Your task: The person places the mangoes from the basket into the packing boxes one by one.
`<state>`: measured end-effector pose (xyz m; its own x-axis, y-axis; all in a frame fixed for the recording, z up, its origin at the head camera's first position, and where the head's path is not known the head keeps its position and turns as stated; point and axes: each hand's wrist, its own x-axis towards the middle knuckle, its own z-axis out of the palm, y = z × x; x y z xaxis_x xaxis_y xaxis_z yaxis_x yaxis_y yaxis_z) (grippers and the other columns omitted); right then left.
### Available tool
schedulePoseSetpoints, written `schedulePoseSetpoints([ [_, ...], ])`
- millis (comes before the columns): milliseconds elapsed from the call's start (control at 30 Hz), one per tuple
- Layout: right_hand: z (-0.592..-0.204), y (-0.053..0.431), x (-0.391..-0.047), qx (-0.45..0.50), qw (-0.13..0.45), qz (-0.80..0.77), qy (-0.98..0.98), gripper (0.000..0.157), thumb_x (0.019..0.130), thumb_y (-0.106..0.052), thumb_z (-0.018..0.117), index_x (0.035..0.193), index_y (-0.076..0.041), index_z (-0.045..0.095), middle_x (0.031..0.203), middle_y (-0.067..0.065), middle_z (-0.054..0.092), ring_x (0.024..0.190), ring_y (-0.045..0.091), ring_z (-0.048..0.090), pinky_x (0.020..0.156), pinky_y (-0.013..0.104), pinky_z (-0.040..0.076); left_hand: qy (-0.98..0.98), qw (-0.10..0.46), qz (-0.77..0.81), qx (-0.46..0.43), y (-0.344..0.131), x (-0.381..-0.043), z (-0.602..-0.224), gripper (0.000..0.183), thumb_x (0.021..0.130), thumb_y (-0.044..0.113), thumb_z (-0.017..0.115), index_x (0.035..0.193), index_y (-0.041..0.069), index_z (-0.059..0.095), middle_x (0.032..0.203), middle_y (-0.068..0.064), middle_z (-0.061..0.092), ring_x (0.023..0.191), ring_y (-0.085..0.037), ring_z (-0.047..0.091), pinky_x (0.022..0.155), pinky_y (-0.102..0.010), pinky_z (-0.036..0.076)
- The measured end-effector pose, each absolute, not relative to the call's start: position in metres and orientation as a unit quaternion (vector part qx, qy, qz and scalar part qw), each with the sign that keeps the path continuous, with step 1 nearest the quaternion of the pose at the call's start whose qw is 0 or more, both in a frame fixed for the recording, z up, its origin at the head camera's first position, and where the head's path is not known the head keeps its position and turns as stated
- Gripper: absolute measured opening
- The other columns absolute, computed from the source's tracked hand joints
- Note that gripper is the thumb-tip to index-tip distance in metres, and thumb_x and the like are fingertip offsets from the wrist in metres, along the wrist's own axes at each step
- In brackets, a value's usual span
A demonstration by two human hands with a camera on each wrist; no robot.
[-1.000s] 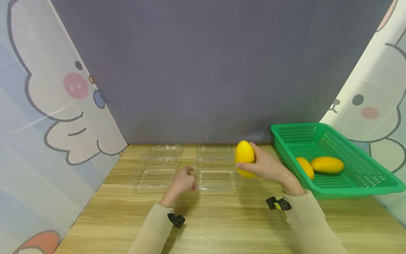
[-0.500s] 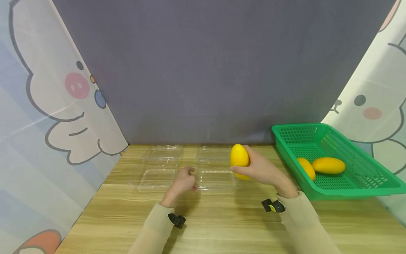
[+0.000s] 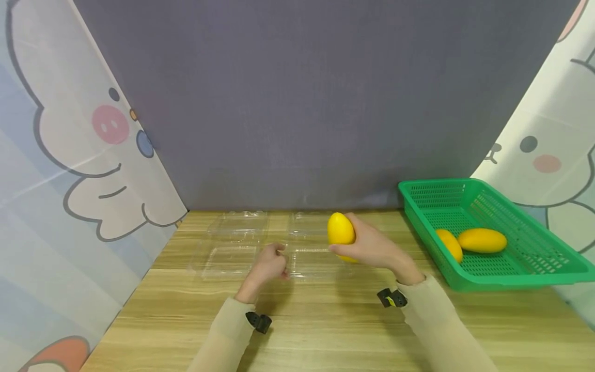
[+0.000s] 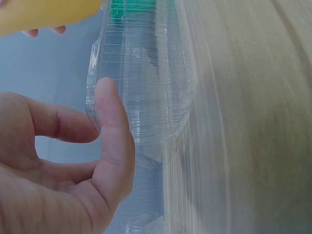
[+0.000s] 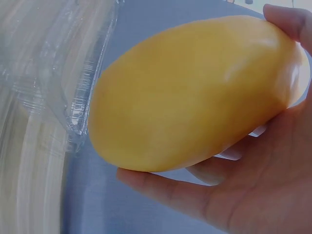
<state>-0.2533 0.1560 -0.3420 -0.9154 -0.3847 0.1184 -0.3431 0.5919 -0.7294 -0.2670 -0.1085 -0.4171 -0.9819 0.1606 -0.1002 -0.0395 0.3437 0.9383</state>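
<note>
A yellow mango is held by my right hand, thumb on one side and fingers on the other, above the right-hand clear plastic clamshell box. In the right wrist view the mango fills the middle and hides part of the fingers. My left hand is at the left edge of that same box. In the left wrist view, its thumb and a curled finger pinch the box's rim. The box stands with its lid opened toward the back.
To the left lies a second clear clamshell box, also with its lid opened back. A green plastic basket stands on the right, with two mangoes in it. A grey upright panel closes off the back of the wooden table.
My right hand has moved left and slightly lower, bringing the mango from the right edge of the right-hand box to over it. The left hand has stayed in place.
</note>
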Motion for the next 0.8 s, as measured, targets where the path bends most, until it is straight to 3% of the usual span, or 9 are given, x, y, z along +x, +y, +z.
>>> schedulePoseSetpoints([
  [800,-0.357,0.129,-0.269,-0.24,-0.004,-0.304,0.922,0.073,0.078,-0.041,0.08,0.137,-0.009,0.051,0.115,0.001,0.059,0.099,0.02,0.056,0.081,0.042,0.051,0.815,0.083,0.572,0.042,-0.109,-0.266,-0.416,0.05,0.095,-0.003,0.047,0.142,-0.02,0.04,0.11,-0.031,0.054,0.062,-0.02,0.062,0.061,-0.034,0.062],
])
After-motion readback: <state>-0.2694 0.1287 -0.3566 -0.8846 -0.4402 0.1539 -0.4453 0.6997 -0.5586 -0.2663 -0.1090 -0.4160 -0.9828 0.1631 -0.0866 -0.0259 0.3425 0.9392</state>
